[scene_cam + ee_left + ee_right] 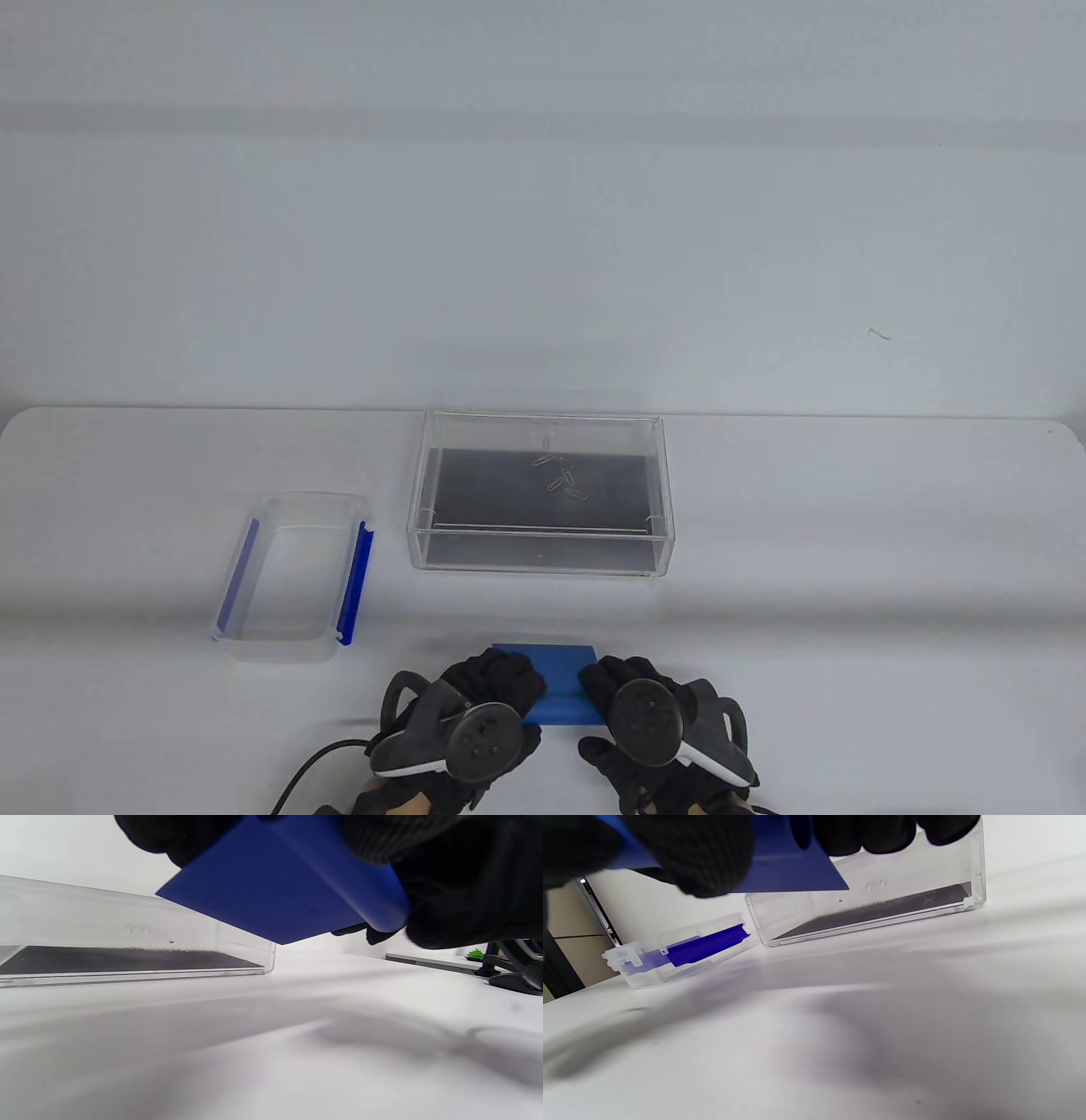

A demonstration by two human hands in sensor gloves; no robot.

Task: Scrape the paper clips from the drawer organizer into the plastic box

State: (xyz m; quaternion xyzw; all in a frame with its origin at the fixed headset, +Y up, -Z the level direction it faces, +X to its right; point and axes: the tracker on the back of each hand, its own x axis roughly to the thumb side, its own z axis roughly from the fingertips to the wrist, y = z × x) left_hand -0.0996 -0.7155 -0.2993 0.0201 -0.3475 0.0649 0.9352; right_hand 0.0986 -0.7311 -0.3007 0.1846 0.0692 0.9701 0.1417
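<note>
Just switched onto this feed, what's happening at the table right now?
Both gloved hands, the left hand and the right hand, hold a blue scraper between them near the table's front edge, lifted off the surface. The paper clips still lie in the clear drawer organizer farther back. The plastic box with blue clips sits to its left, open, with no clips visible inside. No scraping has begun.
</note>
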